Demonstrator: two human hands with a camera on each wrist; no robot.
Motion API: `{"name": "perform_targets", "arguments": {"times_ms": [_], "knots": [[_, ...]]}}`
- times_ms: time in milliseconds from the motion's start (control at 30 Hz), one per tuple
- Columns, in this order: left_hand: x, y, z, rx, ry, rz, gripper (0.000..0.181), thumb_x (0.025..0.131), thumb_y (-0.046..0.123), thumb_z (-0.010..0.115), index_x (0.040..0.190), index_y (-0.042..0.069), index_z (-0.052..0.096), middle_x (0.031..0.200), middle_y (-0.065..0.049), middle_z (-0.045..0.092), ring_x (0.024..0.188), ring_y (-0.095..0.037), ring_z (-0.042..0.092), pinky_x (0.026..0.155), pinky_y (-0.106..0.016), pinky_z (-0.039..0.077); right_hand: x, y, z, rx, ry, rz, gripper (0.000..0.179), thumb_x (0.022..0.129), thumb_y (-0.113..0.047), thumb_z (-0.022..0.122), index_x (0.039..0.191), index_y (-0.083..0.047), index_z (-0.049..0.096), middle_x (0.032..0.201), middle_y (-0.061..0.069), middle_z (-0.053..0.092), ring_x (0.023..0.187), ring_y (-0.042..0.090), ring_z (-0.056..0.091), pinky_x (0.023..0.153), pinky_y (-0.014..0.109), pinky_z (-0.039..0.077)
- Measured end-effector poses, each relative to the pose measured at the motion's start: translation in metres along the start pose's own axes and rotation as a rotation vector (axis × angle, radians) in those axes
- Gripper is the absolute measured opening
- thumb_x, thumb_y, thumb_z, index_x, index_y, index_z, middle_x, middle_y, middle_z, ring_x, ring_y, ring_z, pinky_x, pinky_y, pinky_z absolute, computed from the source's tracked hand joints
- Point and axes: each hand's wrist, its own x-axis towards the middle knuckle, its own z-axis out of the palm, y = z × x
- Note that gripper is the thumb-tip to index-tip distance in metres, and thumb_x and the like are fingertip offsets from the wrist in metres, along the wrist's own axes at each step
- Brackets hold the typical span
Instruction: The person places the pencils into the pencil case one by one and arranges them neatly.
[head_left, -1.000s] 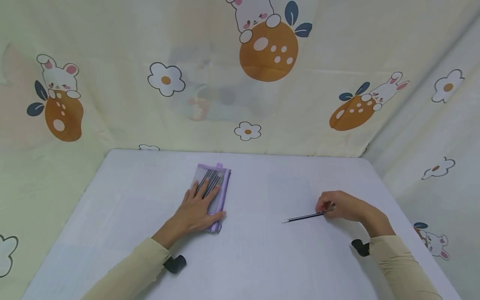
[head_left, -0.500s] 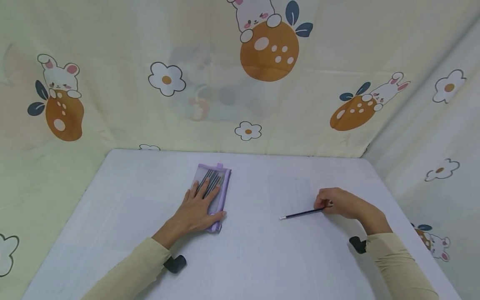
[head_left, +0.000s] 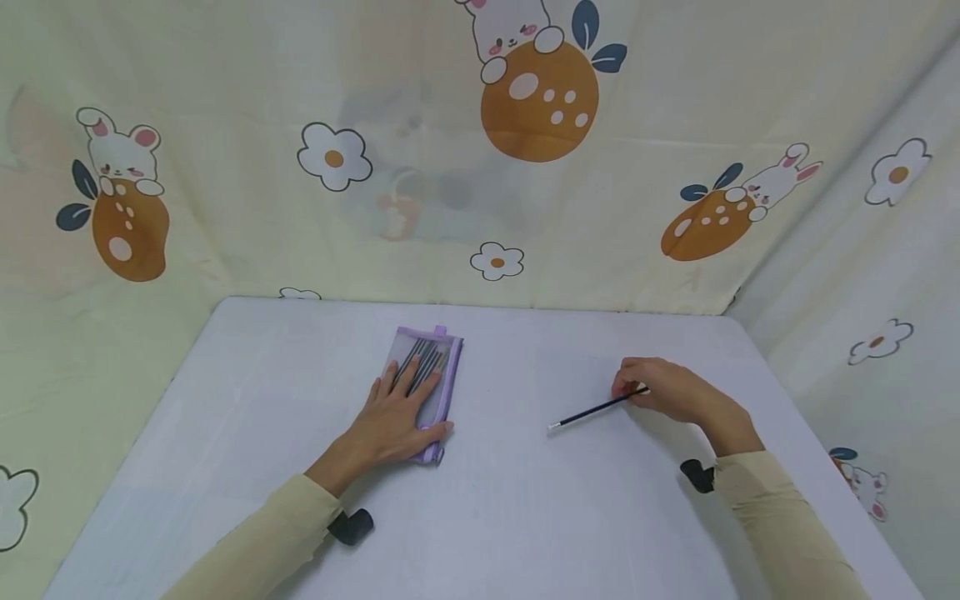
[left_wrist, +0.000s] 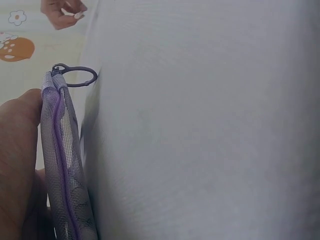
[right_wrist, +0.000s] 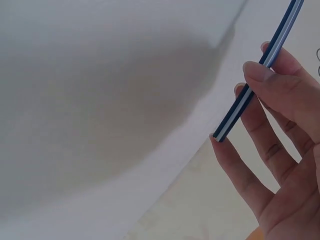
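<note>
A purple mesh pencil case [head_left: 451, 371] with a zipper lies left of the table's middle, several dark pencils [head_left: 427, 354] showing through it. My left hand [head_left: 386, 423] rests flat on the case with its fingers spread. In the left wrist view, the zipper edge of the case [left_wrist: 61, 150] runs beside the thumb, and a dark ring [left_wrist: 82, 76] hangs at its end. My right hand [head_left: 671, 390] pinches one dark pencil [head_left: 588, 413] over the right side of the table; its white-tipped end points left. The right wrist view shows light stripes along this pencil [right_wrist: 234, 114], between thumb and fingers.
A white-covered table [head_left: 510, 517] spans the space below both hands. Behind it hangs a pale curtain [head_left: 420, 250] printed with rabbits and flowers, and another curtain side [head_left: 885, 267] borders the right edge.
My right hand has moved left and a little farther from me with the pencil, whose tilt has grown steeper. The left hand and the pencil case have stayed where they were.
</note>
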Motion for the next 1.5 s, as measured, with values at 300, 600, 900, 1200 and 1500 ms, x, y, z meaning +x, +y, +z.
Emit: {"name": "perform_targets", "arguments": {"times_ms": [300, 600, 900, 1200, 1500], "knots": [[0.0, 0.0, 0.001, -0.004, 0.02, 0.01, 0.085, 0.092, 0.064, 0.056, 0.16, 0.018, 0.033, 0.169, -0.02, 0.014, 0.153, -0.051, 0.006, 0.117, -0.069, 0.017, 0.026, -0.017, -0.004, -0.038, 0.043, -0.046, 0.022, 0.084, 0.0, 0.079, 0.095, -0.019, 0.075, 0.093, -0.011, 0.062, 0.088, 0.011, 0.061, 0.081, 0.038, 0.054], [0.001, 0.001, -0.001, 0.001, 0.013, 0.004, 0.084, 0.092, 0.063, 0.055, 0.16, 0.018, 0.033, 0.169, -0.02, 0.015, 0.153, -0.051, 0.006, 0.118, -0.069, 0.016, 0.055, -0.031, 0.001, -0.087, 0.08, -0.035, 0.023, 0.085, -0.004, 0.08, 0.097, -0.022, 0.076, 0.098, -0.011, 0.063, 0.091, 0.01, 0.062, 0.083, 0.038, 0.055], [0.0, 0.001, -0.002, 0.005, 0.002, -0.004, 0.085, 0.092, 0.064, 0.055, 0.161, 0.019, 0.032, 0.169, -0.019, 0.013, 0.154, -0.05, 0.005, 0.118, -0.068, 0.015, 0.081, -0.044, 0.006, -0.104, 0.098, -0.044, 0.022, 0.086, -0.007, 0.08, 0.099, -0.024, 0.076, 0.1, -0.011, 0.064, 0.093, 0.011, 0.064, 0.083, 0.038, 0.056], [0.0, 0.0, -0.002, -0.005, -0.003, -0.009, 0.085, 0.092, 0.064, 0.056, 0.161, 0.02, 0.032, 0.169, -0.019, 0.013, 0.153, -0.05, 0.005, 0.118, -0.068, 0.016, 0.104, -0.056, 0.009, -0.116, 0.09, -0.078, 0.018, 0.087, -0.009, 0.08, 0.1, -0.022, 0.077, 0.101, -0.01, 0.063, 0.092, 0.01, 0.061, 0.082, 0.036, 0.055], [0.001, -0.001, -0.001, -0.008, 0.001, -0.005, 0.085, 0.092, 0.064, 0.056, 0.161, 0.019, 0.032, 0.169, -0.019, 0.013, 0.153, -0.05, 0.005, 0.118, -0.068, 0.017, 0.122, -0.069, 0.013, -0.133, 0.109, -0.149, 0.018, 0.087, -0.008, 0.08, 0.098, -0.022, 0.076, 0.099, -0.01, 0.063, 0.092, 0.01, 0.062, 0.081, 0.036, 0.054]]}}
